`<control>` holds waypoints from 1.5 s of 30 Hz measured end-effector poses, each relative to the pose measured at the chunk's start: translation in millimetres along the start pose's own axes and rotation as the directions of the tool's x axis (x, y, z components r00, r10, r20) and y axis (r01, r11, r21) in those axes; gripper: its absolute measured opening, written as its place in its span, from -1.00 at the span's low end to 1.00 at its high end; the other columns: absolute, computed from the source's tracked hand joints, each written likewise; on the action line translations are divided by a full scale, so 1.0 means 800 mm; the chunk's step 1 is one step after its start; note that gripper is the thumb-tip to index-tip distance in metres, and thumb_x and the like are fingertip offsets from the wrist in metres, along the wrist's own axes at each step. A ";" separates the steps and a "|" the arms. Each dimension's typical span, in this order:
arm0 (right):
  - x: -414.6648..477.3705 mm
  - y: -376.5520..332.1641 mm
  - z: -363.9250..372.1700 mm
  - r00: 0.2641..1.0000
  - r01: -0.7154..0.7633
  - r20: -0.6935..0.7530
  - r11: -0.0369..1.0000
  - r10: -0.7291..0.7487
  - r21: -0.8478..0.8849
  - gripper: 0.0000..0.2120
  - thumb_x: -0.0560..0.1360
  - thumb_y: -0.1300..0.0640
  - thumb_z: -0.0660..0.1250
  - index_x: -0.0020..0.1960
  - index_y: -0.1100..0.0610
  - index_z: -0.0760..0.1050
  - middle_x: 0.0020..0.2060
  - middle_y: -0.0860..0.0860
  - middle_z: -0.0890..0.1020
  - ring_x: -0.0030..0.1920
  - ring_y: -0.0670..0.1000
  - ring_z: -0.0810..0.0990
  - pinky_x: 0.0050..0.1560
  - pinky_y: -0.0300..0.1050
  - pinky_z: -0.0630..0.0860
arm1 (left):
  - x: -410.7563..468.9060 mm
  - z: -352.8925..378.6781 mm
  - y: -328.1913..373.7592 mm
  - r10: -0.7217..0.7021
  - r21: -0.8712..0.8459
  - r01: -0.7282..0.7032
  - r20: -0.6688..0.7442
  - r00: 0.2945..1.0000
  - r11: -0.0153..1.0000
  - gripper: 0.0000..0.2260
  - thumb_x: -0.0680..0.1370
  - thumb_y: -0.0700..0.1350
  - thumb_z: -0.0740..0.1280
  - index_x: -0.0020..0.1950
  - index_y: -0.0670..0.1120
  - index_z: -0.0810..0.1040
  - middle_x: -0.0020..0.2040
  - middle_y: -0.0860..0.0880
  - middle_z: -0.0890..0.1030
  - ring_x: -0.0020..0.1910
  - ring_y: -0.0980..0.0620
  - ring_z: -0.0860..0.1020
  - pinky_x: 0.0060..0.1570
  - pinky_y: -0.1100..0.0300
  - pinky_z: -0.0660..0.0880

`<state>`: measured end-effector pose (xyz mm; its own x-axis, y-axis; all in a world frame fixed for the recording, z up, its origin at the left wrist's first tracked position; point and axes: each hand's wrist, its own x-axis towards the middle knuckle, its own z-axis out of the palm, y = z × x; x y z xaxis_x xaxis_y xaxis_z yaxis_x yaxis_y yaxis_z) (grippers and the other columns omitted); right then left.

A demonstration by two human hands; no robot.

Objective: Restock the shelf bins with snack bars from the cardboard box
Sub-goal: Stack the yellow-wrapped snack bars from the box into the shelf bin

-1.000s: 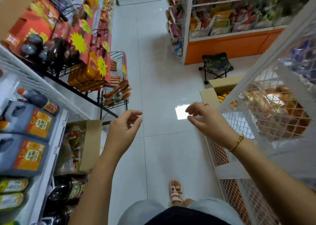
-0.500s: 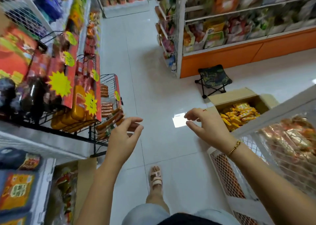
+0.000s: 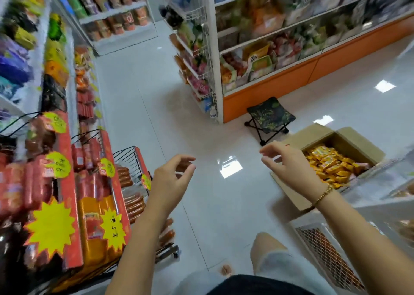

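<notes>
Near the cardboard box [image 3: 289,195] rim, right hand [image 3: 289,166].

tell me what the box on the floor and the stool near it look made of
Cardboard box: matte brown cardboard, judging by its folded-out flaps. Stool: leaf-print fabric seat; thin black legs, probably metal tubing.

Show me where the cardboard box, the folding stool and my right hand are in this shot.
cardboard box [image 3: 313,135], head view, on its open back flap.
folding stool [image 3: 270,113], head view, on the patterned fabric seat.
right hand [image 3: 291,163], head view, on the back of the hand.
</notes>
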<state>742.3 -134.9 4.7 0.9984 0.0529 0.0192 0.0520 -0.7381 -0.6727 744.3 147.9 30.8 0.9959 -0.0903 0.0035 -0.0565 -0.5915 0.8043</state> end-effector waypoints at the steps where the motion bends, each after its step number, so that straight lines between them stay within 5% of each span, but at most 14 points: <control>1: 0.014 0.003 -0.002 1.000 -0.021 -0.015 1.000 0.021 0.003 -0.86 0.54 0.11 0.29 0.08 0.04 0.52 -0.07 -0.07 0.58 -0.04 -0.14 0.54 0.00 -0.20 0.52 | 0.021 0.001 -0.001 0.008 0.000 -0.008 0.014 1.000 1.000 -0.89 0.56 -0.12 0.33 0.06 0.04 0.56 -0.08 0.16 0.61 -0.09 0.25 0.57 -0.18 0.51 0.43; 17: 0.320 0.106 -0.063 0.972 -0.224 -0.076 0.974 0.222 -0.019 -0.88 0.54 0.14 0.29 0.07 0.06 0.52 -0.08 -0.08 0.59 -0.10 -0.12 0.54 -0.04 -0.21 0.51 | 0.433 0.107 0.069 0.182 -0.031 -0.180 0.227 0.957 0.983 -0.89 0.56 -0.10 0.33 0.04 0.07 0.58 -0.09 0.19 0.61 -0.13 0.29 0.55 -0.19 0.51 0.41; 27: 0.424 0.173 -0.101 0.848 -0.445 -0.284 0.892 0.448 0.080 -0.92 0.52 0.22 0.29 -0.06 0.08 0.54 -0.25 -0.15 0.52 -0.22 -0.15 0.48 -0.14 -0.34 0.41 | 0.627 0.186 0.102 0.289 -0.026 -0.305 0.405 0.867 0.952 -0.86 0.55 -0.07 0.33 0.09 0.09 0.57 -0.04 0.26 0.59 -0.08 0.34 0.54 -0.14 0.47 0.44; 34: 0.444 0.230 -0.105 0.565 -0.658 -0.479 0.717 0.671 0.230 -0.92 0.52 0.23 0.30 -0.07 0.08 0.55 -0.20 -0.08 0.54 -0.25 -0.19 0.47 -0.24 -0.42 0.36 | 0.762 0.253 0.123 0.438 -0.118 -0.459 0.576 0.691 0.880 -0.83 0.55 -0.08 0.34 0.13 0.04 0.57 -0.03 0.24 0.58 -0.02 0.40 0.52 -0.11 0.57 0.40; 41: 0.470 0.269 -0.077 0.160 -0.706 -0.547 0.483 0.822 0.518 -0.89 0.52 0.24 0.29 0.02 0.12 0.52 -0.16 -0.04 0.59 -0.22 -0.14 0.53 -0.21 -0.33 0.43 | 0.872 0.326 0.151 0.468 -0.140 -0.629 0.792 0.393 0.765 -0.86 0.54 -0.01 0.33 0.09 0.13 0.52 -0.10 0.28 0.57 -0.08 0.38 0.53 -0.19 0.56 0.42; 45: 0.462 0.272 -0.065 0.005 -0.701 -0.508 0.365 0.861 0.612 -0.88 0.51 0.24 0.30 0.04 0.13 0.52 -0.13 -0.02 0.57 -0.19 -0.08 0.54 -0.15 -0.20 0.47 | 0.893 0.388 0.191 0.476 -0.188 -0.690 0.843 0.252 0.699 -0.88 0.56 -0.06 0.31 0.08 0.10 0.53 -0.12 0.27 0.56 -0.14 0.35 0.54 -0.22 0.50 0.42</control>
<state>1123.6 -310.8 -95.7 0.0603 -0.9773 -0.2032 -0.6944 0.1052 -0.7119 1425.0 -256.1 -28.1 0.1649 -0.9793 -0.1173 -0.7132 -0.2005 0.6717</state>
